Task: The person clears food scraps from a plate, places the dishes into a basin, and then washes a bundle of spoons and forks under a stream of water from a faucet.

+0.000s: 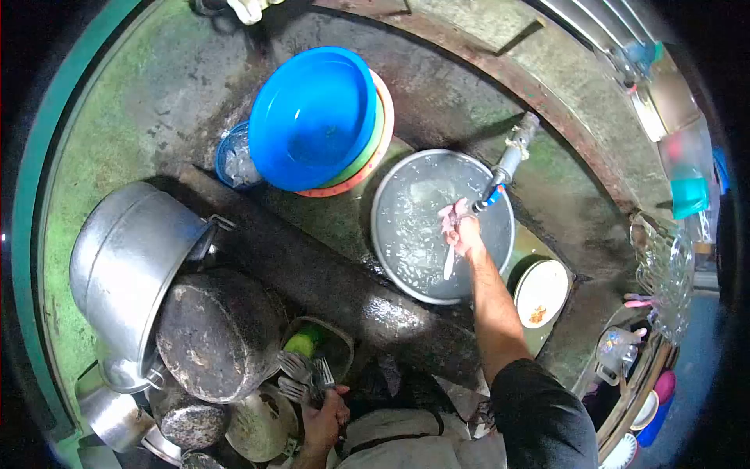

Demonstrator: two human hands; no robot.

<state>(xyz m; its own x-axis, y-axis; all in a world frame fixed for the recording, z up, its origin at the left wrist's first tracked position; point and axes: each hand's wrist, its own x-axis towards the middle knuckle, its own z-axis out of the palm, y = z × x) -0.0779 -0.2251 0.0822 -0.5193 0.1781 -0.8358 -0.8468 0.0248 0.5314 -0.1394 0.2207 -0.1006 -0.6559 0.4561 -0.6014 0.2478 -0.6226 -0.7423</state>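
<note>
My right hand is closed over a large round basin of greyish water, just under the tap. In it are something pink and a pale, handle-like piece; their exact kind cannot be made out. Low in the view, my left hand grips a bunch of metal forks and spoons, heads pointing up. Beside these lies a container with a yellow-green thing in it.
A blue basin tops a stack at the back, with a small blue basket beside it. Large metal pots and a blackened pot crowd the left. A white plate with orange scraps sits right of the basin.
</note>
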